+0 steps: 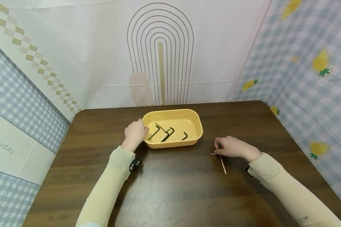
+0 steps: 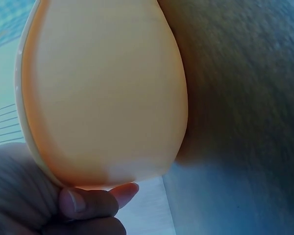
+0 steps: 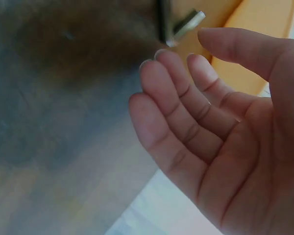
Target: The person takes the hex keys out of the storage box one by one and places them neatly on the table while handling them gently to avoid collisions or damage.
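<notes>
My left hand [image 1: 135, 134] grips the left end of a yellow plastic tray [image 1: 173, 145]. In the left wrist view, its thumb and fingers [image 2: 88, 201] curl at the rim. Inside the tray lie several L-shaped hex keys, some black, such as the one at the right [image 1: 185, 135], and one brass-coloured [image 1: 160, 127]. Right of the tray, my right hand [image 1: 232, 146] is over another brass-coloured hex key [image 1: 223, 165]. The right wrist view has this key [image 3: 188, 27] just beyond the fingertips, with a gap between thumb [image 3: 235, 46] and index finger.
A dark brown wooden table [image 1: 176, 195] bears the tray and the separate hex key. Patterned cloth [image 1: 102, 47] hangs behind the table, and blue-checked cloth [image 1: 298, 78] hangs at the right side.
</notes>
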`<state>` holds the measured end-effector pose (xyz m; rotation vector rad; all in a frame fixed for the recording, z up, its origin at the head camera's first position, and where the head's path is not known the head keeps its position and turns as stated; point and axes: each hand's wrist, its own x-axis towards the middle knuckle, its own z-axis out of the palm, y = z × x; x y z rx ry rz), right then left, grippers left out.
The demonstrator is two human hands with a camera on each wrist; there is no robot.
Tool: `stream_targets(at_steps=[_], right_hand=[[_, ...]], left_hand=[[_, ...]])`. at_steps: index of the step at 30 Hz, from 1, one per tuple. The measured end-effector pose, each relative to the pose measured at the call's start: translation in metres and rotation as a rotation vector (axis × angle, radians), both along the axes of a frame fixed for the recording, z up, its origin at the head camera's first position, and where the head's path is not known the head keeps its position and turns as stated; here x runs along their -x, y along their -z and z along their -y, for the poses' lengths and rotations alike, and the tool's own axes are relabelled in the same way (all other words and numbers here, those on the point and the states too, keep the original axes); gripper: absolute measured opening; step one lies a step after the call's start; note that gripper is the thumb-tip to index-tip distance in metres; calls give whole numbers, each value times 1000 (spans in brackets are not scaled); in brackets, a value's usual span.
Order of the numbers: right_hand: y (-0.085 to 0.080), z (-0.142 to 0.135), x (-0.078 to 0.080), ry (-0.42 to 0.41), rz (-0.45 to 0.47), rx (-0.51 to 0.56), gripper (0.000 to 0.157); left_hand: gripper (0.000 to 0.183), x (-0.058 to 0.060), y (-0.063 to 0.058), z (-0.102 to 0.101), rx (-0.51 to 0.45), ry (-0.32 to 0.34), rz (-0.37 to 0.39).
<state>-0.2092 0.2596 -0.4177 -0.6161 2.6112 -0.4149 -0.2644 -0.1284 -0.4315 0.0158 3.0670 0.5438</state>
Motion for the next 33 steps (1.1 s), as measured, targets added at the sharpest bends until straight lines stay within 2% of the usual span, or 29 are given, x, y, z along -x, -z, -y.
stream_targets(at_steps=[6,16,28,33], right_hand=[[-13,2,7,5,-76,23,14],[-34,15,25,46,-167,133,14],[-38,47,45,48,-228,182,15],[-41,61,51,46,-239,145,20]], left_hand=[[25,-1,-1,2,5,-15,4],[24,1,1,-1,-13,-12,4],[26,-1,3,-2,-20,-21,7],[27,0,3,-1,-13,-16,5]])
